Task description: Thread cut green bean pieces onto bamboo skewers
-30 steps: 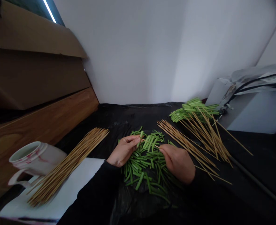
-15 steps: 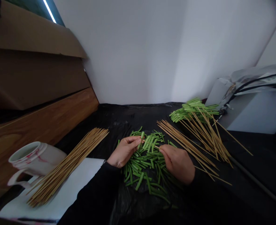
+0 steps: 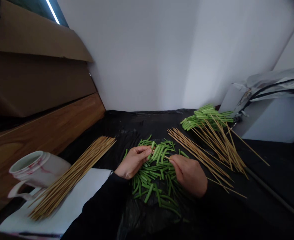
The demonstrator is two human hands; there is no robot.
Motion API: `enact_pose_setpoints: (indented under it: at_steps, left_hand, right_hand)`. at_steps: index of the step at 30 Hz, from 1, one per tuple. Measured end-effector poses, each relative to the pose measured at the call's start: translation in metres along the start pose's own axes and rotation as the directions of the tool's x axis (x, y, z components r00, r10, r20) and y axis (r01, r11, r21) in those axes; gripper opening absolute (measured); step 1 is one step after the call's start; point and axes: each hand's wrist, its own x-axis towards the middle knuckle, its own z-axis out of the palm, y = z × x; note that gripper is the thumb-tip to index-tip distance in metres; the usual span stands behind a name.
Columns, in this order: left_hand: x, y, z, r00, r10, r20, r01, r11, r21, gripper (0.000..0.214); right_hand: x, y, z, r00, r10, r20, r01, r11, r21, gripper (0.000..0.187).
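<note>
Between the thumb and finger of my left hand (image 3: 135,160) is a short cut green stalk (image 3: 153,145), held upright against one end of a thin bamboo skewer. My right hand (image 3: 190,175) is closed around the other end of that skewer (image 3: 167,157). Beside the left fingers, green pieces sit side by side, apparently on the skewer. Below both hands lies a loose pile of cut green stalks (image 3: 149,178), which look like long beans or garlic scapes. Fingers partly hide where the skewer meets the held piece.
Bare skewers (image 3: 74,176) lie bundled on white paper (image 3: 92,183) at left, by a mug (image 3: 40,168). At right are loose skewers (image 3: 199,155) and a stack of skewered green pieces (image 3: 207,116). Black plastic sheeting (image 3: 137,123) covers the table. A cardboard box (image 3: 37,76) stands left.
The green piece at my left fingertips has shifted slightly right and down, closer to the row of pieces beside it. My right hand has barely moved.
</note>
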Motion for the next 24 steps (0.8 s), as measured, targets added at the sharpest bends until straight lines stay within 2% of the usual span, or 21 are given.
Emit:
enact_pose_setpoints:
  at_steps: [13,24]
  left_hand:
    - [0.001,-0.0022,-0.0013,1.0,-0.007,-0.023,0.007,1.0,0.021,0.02]
    - [0.0014,-0.0027,-0.0009,0.995,-0.033,-0.09,0.037,0.998,0.047,0.022]
  right_hand:
    - [0.0001,-0.0007,0.0001,1.0,0.002,-0.002,-0.002,1.0,0.02,0.027]
    - [-0.0005,-0.0003,0.0016,1.0,0.006,0.012,-0.006,1.0,0.017,0.028]
